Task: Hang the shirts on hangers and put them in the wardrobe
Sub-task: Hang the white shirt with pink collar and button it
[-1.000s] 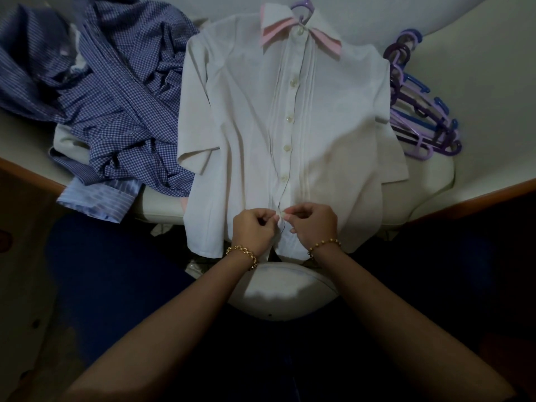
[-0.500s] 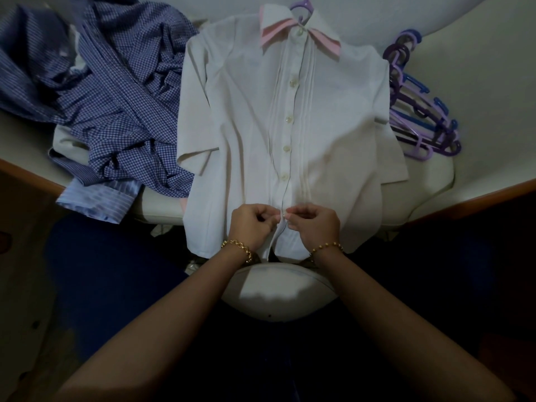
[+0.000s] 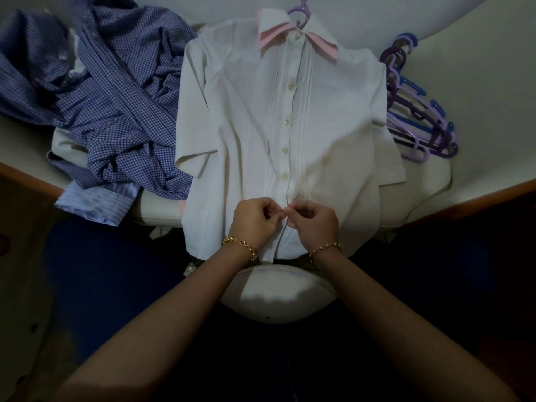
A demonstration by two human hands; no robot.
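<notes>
Pale padded surface (image 3: 478, 82) w/ wood-trimmed edge (image 3: 470, 195), dim lighting, is serving as the work area. White shirt (image 3: 246, 111) is lying flat at centre, front up, collar toward 12 o'clock, hem toward 6 and draping over the near edge. Purple hanger (image 3: 300, 10) is already sitting inside it. Only its hook is showing, above the collar at 12.

Change vs. 1 s ago: minimal. Both hands are staying on the same spot of the lower placket, approx. 6 o'clock of the shirt, and the fingertips are drawing slightly closer. Left hand (image 3: 255, 221) is pinching the placket edge w/ curled fingers. Right hand (image 3: 316, 221) is pinching it from the opposite side, tips touching. The button itself is hiding under the fingers.

Assessment: a lower button is probably still being fastened, so the shirt is not yet going anywhere. Wardrobe is not in view.

Shirt condition: short sleeves, pink-faced collar (image 3: 272, 36) spreading open, pintucks running either side of the placket. Row of pale buttons (image 3: 285, 149) above the hands is appearing fastened. Fabric is looking thin and lightly creased, w/ the sleeve cuff at 9 o'clock turning up.

Outstanding: heap of blue checked shirts (image 3: 121, 97) is waiting at 10 o'clock, w/ a striped shirt (image 3: 92, 204) showing beneath at 8. Spare hangers (image 3: 417, 123) are lying at 2 o'clock, just beside the sleeve.
</notes>
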